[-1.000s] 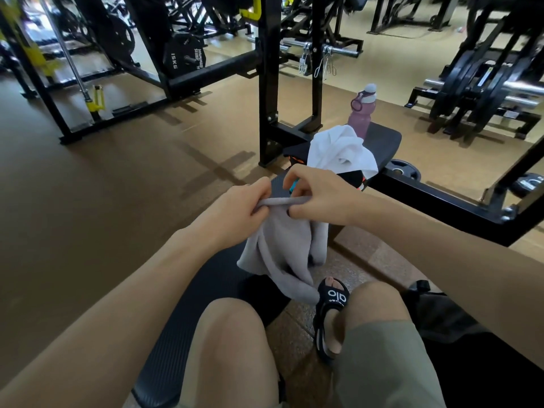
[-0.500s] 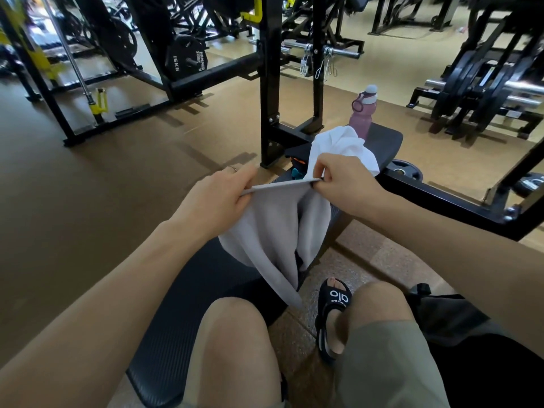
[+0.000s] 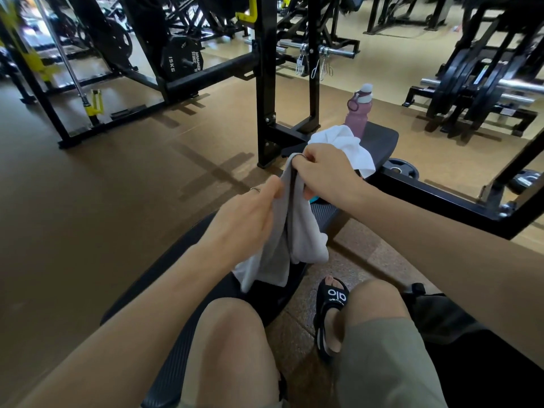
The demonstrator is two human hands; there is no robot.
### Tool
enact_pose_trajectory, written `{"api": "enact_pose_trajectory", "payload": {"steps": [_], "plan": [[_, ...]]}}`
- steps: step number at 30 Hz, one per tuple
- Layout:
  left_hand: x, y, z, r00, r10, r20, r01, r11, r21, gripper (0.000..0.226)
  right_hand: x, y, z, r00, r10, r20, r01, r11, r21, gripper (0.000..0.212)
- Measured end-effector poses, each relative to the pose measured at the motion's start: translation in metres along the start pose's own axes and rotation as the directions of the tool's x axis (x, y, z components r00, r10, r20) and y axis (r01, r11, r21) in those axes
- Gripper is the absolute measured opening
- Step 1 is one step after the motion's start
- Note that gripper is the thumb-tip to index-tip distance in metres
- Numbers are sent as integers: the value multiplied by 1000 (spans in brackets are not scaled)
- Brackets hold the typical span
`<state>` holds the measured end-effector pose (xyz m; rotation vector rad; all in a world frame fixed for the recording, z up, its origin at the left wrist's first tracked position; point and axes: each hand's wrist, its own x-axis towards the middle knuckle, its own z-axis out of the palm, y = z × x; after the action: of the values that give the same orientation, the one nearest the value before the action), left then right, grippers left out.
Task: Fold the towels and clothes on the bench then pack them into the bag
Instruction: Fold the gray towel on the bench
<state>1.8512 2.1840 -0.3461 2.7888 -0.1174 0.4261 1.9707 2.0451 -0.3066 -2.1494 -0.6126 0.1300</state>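
while both hands work above the tabletop [image 3: 182, 334], item one, grey towel [image 3: 297, 231]: hangs bunched between them, lower end resting on the padding. left hand [image 3: 250, 219]: fingers clamped on the towel's near edge. right hand [image 3: 321, 169]: fingers curled tight round the upper corner, held higher, likely to bring edges together for a fold. item two, white cloth [image 3: 350, 148]: heaped unfolded farther along the tabletop, awaiting its turn. pink bottle [image 3: 357, 113]: upright just behind it. dark bag [image 3: 441, 316]: on the floor beside the right knee, within reach for packing.
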Motion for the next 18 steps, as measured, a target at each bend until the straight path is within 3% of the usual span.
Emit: {"api": "enact_pose_trajectory", "payload": {"steps": [2,5,7,10,14,18], "plan": [[1,8,8,1000,10,1,-10,1000,-11,19,1,-7,2,999,33,-3,-32,997,75,28],[6,20,13,992,-109,-64,93,974,-209,4,3,-11,8,997,61,-41,-57,994,93,26],[11,26,15,978,-174,-115,145,963,-225,17,3,-10,10,995,72,-68,-66,994,90,24],[17,28,19,962,-239,-132,224,967,-118,30,3,-9,11,993,59,-102,-53,997,59,24],[19,29,22,956,-199,-214,224,970,97,30,0,-11,11,990,38,-135,-32,998,46,29],[16,24,22,961,-219,-170,249,952,177,27,-1,-7,10,981,-17,-195,18,1000,3,31]]}}
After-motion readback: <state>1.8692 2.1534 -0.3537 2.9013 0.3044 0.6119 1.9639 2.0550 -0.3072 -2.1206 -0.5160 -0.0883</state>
